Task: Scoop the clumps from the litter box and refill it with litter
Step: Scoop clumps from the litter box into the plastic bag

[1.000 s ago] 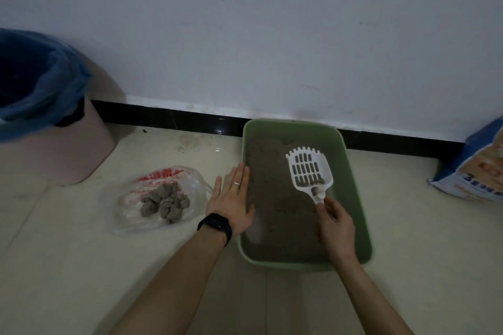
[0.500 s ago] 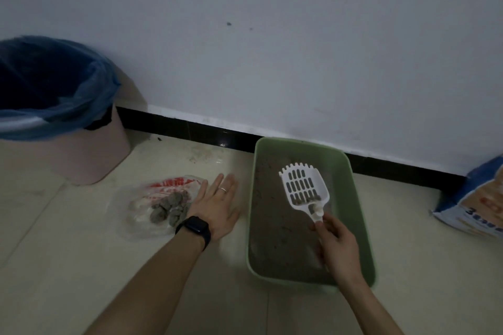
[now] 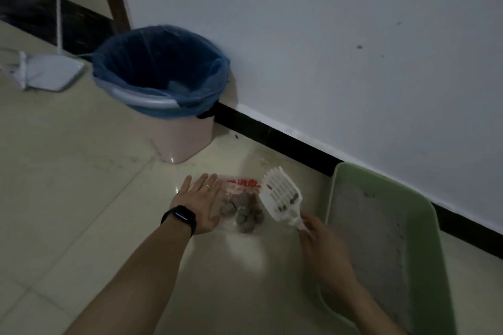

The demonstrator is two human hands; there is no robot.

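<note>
My right hand (image 3: 324,250) pinches the short handle of the white slotted scoop (image 3: 281,200), which feels light and stiff, and I judge the handle the only sensible place to hold it, kept tilted so the few small grey clumps lodged against its slots don't roll off. It hangs over the clear plastic bag (image 3: 239,198) on the floor, where a heap of crumbly-looking grey clumps (image 3: 242,212) lies. My left hand (image 3: 198,204) is spread flat on the bag's edge, holding nothing, and the green litter box (image 3: 424,228) sits to the right against the wall, its litter thin and pale.
</note>
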